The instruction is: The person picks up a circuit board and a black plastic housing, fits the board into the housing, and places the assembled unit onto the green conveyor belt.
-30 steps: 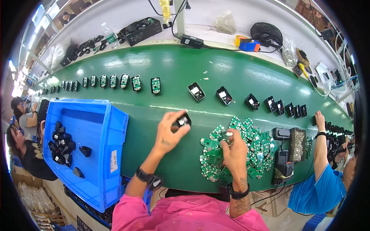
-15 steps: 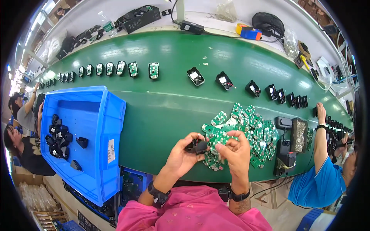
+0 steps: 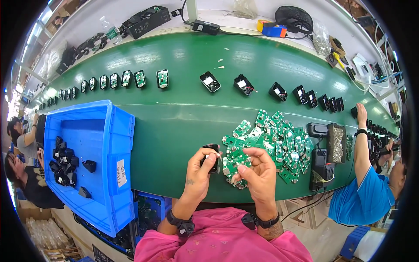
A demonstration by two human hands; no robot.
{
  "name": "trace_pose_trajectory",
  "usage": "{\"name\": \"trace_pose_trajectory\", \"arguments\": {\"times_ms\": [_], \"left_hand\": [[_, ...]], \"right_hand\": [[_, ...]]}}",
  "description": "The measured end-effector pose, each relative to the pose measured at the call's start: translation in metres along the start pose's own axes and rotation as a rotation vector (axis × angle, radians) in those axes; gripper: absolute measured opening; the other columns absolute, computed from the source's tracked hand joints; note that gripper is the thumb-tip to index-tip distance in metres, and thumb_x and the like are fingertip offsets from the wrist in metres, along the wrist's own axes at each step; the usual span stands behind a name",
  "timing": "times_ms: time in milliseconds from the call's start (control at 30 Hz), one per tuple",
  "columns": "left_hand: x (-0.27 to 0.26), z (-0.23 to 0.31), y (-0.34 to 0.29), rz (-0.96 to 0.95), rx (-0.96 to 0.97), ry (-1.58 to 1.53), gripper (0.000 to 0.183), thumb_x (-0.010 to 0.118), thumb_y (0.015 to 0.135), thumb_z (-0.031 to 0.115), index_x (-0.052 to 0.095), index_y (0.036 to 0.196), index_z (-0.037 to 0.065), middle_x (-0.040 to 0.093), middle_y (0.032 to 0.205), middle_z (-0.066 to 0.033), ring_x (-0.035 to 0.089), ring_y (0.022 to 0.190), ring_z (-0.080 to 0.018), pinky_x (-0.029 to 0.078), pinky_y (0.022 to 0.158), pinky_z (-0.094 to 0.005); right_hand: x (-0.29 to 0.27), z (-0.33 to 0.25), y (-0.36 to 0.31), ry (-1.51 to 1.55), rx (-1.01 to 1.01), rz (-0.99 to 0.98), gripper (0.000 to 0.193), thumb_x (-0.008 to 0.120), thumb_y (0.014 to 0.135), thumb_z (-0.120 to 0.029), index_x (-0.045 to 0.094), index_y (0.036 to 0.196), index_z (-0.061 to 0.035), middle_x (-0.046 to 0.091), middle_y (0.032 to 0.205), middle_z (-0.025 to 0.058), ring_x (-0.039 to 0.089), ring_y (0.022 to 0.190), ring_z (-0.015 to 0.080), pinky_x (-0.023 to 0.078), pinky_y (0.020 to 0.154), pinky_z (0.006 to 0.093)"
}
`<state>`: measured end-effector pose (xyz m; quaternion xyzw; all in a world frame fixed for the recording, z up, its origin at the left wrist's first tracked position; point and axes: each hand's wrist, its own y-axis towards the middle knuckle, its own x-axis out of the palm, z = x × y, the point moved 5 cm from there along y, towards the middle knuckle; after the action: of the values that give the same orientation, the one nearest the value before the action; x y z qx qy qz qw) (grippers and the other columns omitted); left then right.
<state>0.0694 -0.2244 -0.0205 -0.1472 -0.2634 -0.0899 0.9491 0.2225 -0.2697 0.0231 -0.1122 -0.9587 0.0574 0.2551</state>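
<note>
Near the front edge of the bench, my left hand (image 3: 196, 174) is closed around a small black plastic housing (image 3: 213, 166), with the thumb across its top edge. Just right of it, my right hand (image 3: 261, 177) pinches a green circuit board (image 3: 235, 164) between thumb and forefinger. The other right fingers are curled. Part of the housing is hidden by my left fingers. A loose pile of green circuit boards (image 3: 286, 146) lies directly beyond and right of my right hand, and overlaps the held board in the picture.
A blue crate (image 3: 126, 148) with several black housings stands at left. Housings with boards (image 3: 162, 79) and open housings (image 3: 210, 81) line the green bench (image 3: 174, 122). Right of the pile are a black charger-like device (image 3: 322, 163) and a tray of small metal parts (image 3: 336, 144). A blue-sleeved co-worker (image 3: 360, 192) reaches in at right.
My left hand has turned, bringing the black housing more upright with the thumb over its edge. My right hand stays beside it with the board. The whole view has shifted slightly.
</note>
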Motion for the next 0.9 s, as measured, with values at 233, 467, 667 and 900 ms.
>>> {"name": "trace_pose_trajectory", "arguments": {"times_ms": [233, 467, 667, 900], "left_hand": [[0.015, 0.007, -0.009, -0.162, 0.158, 0.231, 0.012, 0.065, 0.093, 0.012, 0.062, 0.098, 0.001, 0.057, 0.121, -0.0110, 0.057, 0.107, -0.0159, 0.043, 0.095, -0.0295], [0.016, 0.017, -0.009, -0.190, 0.267, 0.499, 0.015, 0.063, 0.090, 0.006, 0.063, 0.104, 0.000, 0.057, 0.123, -0.0110, 0.056, 0.111, -0.0188, 0.044, 0.094, -0.0289], [0.022, 0.016, -0.010, -0.118, 0.197, 0.249, 0.040, 0.063, 0.086, -0.002, 0.054, 0.125, -0.005, 0.058, 0.130, -0.0153, 0.058, 0.117, -0.0203, 0.044, 0.102, -0.0318], [0.012, 0.003, -0.012, -0.025, 0.097, 0.212, 0.050, 0.059, 0.097, 0.032, 0.049, 0.133, -0.002, 0.062, 0.123, -0.0125, 0.064, 0.097, -0.0133, 0.053, 0.066, -0.0203]], "right_hand": [[0.002, 0.005, 0.005, -0.051, -0.131, -0.038, 0.038, 0.068, 0.084, 0.008, 0.052, 0.118, 0.0029, 0.063, 0.098, 0.0093, 0.063, 0.077, 0.0103, 0.052, 0.060, 0.0217], [0.001, 0.007, 0.003, -0.076, -0.104, -0.051, 0.030, 0.070, 0.086, 0.008, 0.058, 0.113, 0.0050, 0.060, 0.097, 0.0037, 0.057, 0.084, 0.0056, 0.049, 0.068, 0.0190], [-0.002, 0.011, 0.004, -0.146, -0.100, 0.020, 0.028, 0.072, 0.086, 0.005, 0.060, 0.111, 0.0056, 0.063, 0.092, 0.0046, 0.059, 0.080, 0.0052, 0.049, 0.066, 0.0185], [-0.010, 0.024, 0.004, -0.157, -0.024, 0.114, 0.025, 0.072, 0.087, 0.003, 0.060, 0.108, 0.0047, 0.064, 0.080, 0.0012, 0.057, 0.066, 0.0031, 0.043, 0.054, 0.0169]]}}
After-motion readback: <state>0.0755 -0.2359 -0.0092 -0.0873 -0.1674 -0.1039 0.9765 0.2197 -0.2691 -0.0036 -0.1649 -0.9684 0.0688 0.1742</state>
